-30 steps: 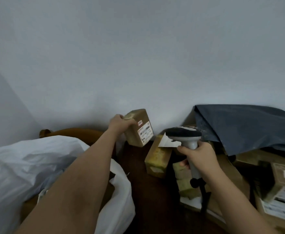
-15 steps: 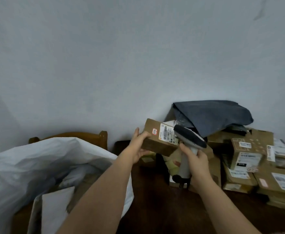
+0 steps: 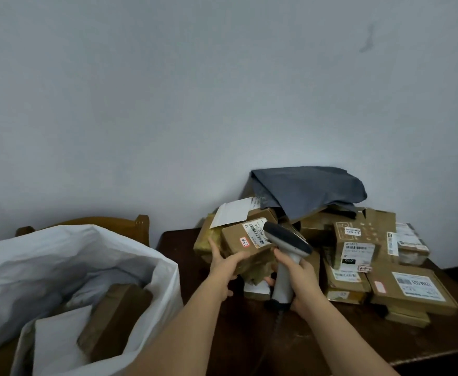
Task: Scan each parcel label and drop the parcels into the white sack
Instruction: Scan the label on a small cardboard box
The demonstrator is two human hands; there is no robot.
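1. The parcel [image 3: 245,246] has swung from beside the white sack [image 3: 59,256] to sit over the desk [image 3: 249,335], label up
2. Left grip [image 3: 223,267] clasps it; right grip [image 3: 298,283] clenches the scanner [image 3: 286,244], now touching the label, so scanning looks underway

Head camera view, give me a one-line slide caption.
Left hand holds a labelled parcel under the right hand's scanner, white sack alongside.
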